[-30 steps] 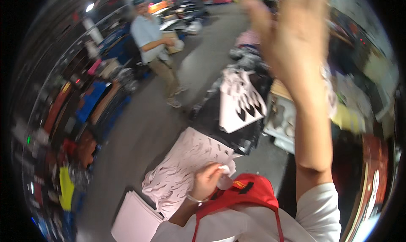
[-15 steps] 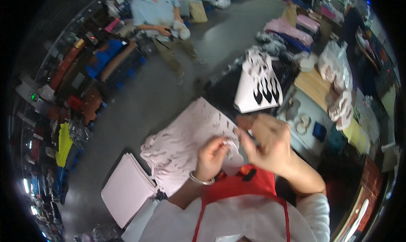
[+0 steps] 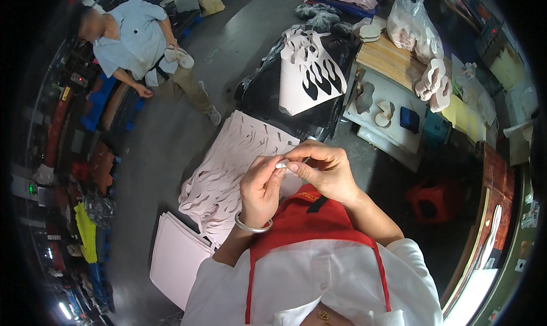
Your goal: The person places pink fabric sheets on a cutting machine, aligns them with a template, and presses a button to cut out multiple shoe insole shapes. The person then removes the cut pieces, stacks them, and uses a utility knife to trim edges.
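My left hand (image 3: 261, 189), with a bangle (image 3: 253, 228) at its wrist, pinches a small white piece (image 3: 281, 163) between thumb and fingers. Its kind is too small to make out. My right hand (image 3: 323, 169) is closed too, thumb and forefinger meeting at the same piece. Both hands are in front of my red apron (image 3: 319, 226). Below and beyond them lies a stack of pale pink sheets (image 3: 236, 149) with rows of curved cut-outs. A pile of uncut pale pink sheets (image 3: 179, 257) sits to the left of it.
Farther off, a pale die-cut sheet (image 3: 310, 89) lies on a black surface (image 3: 256, 92). To the right a table (image 3: 384, 129) bears shoe-sole-shaped pieces (image 3: 434, 84) and a plastic bag (image 3: 413, 27). A red stool (image 3: 430, 200) stands on the right. A person (image 3: 134, 47) at far left holds pale pieces.
My right hand has come down and left to meet my left hand at the white piece. The view has shifted, and the person beyond stands farther left in it.
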The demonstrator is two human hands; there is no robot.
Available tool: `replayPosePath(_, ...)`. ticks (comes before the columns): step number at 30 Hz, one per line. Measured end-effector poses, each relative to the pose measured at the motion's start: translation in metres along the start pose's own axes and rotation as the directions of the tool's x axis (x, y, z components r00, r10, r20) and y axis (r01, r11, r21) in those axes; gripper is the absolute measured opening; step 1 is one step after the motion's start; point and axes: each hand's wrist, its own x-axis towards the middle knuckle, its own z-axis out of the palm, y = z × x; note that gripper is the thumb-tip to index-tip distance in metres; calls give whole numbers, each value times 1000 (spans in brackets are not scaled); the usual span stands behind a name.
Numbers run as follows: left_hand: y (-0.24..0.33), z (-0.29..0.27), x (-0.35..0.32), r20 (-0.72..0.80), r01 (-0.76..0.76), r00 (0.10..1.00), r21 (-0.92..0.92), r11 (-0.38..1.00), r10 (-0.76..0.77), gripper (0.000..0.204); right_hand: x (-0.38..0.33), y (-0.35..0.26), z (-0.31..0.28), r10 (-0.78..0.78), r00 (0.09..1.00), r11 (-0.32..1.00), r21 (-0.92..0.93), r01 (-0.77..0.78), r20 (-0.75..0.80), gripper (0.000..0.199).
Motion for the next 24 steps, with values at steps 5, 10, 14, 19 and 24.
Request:
replayPosePath(5,3,2,-2,3,-21,1000,48,999,20,23,-1,-4,2,20,1000,1000,21,-20,-4,16)
replayPosePath(10,5,0,-5,13,-26,1000,89,996,25,22,2,-6,4,76,997,975,206,-80,31,17)
replayPosePath(14,8,-2,-11,12,-8,1000,112,994,7,22,-1,1,5,61,997,987,149,-68,52,17)
replayPosePath(19,12,-3,-16,-14,-25,999,210,977,28,22,-4,3,11,9,999,995,102,-13,35,18)
replayPosePath(24,12,-5,-15,-5,13,1000,216,976,-12,21,-2,3,14,15,1000,993,119,-15,7,18)
